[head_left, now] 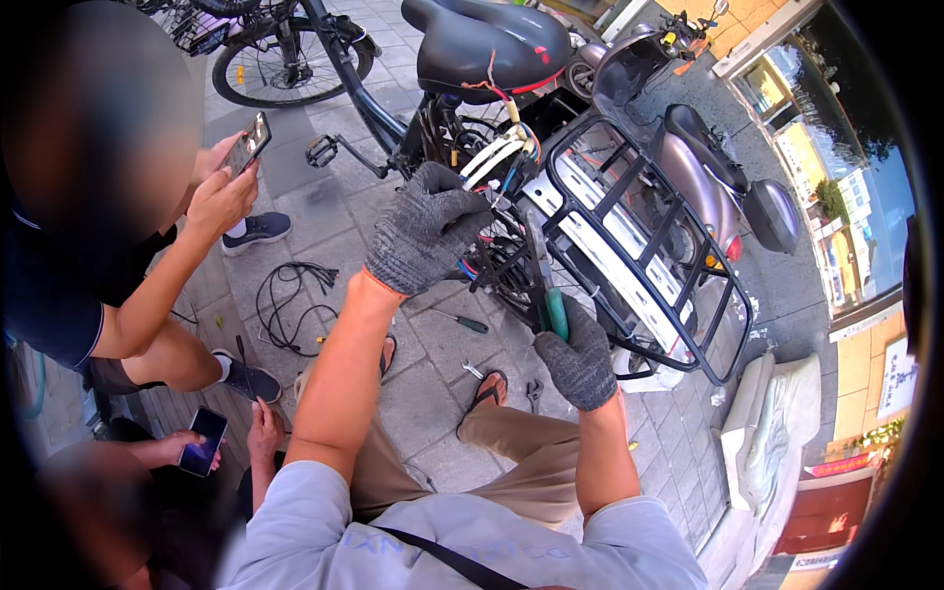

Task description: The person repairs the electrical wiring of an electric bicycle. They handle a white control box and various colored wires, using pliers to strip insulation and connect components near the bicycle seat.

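Note:
My left hand [428,231], in a dark grey knit glove, is closed with its fingertips pinched among the thin wires [506,187] below the bike's black saddle [482,49]; the exact strand is hidden. In a matching glove, my right hand [580,359] grips a pair of pliers [557,313] with green handles. The metal jaws point up, beside the wire bundle and close to my left fingertips. White cable sleeves [497,157] and red, blue and yellow leads hang out of the electric bike's frame. A black rear rack [644,246] stands right of the pliers.
On the paving lie a screwdriver [462,321], wrenches [534,393] and a coiled black cable [285,310]. Two people with phones [204,442] are at my left. A parked scooter [688,187] stands beyond the rack. A pale padded piece [772,423] is at the right.

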`<state>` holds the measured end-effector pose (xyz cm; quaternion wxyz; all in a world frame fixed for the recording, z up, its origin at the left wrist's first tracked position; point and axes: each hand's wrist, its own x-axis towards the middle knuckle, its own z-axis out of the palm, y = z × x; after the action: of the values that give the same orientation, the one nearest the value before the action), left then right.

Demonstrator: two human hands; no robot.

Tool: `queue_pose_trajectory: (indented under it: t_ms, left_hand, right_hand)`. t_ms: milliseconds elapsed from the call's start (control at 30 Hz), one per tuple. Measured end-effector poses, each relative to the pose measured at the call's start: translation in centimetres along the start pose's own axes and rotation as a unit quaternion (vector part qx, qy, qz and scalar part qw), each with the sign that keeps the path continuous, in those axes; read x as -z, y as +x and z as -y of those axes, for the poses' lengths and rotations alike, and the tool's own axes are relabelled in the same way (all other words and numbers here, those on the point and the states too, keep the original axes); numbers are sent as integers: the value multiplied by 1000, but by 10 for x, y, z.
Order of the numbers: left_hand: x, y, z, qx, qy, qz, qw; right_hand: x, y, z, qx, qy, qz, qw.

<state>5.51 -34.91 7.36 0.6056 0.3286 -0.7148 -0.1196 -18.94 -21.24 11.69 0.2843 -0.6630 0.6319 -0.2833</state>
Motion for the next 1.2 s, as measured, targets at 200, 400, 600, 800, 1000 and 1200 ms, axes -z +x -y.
queue_pose_trajectory:
  t_ms: [200,400,600,800,1000,1200]
  left_hand:
    - [5,5,-9,-72,113,13,991]
    - [9,4,-6,-94,134,14,986]
    - [12,5,-8,-95,155,20,983]
    - [5,4,-8,-90,160,9,983]
    - [6,3,-10,-93,166,5,982]
    - [0,-1,-14,-61,144,-13,988]
  right_hand:
    - [-9,15,-9,9,19,-1,1000]
    - [-17,23,-5,41,-15,-8,999]
    - [-21,26,-17,59,-5,-17,998]
    - [-21,34,-29,87,-16,-20,996]
    - [-24,42,-26,65,-16,-12,998]
    - [-45,55,-48,41,110,6,993]
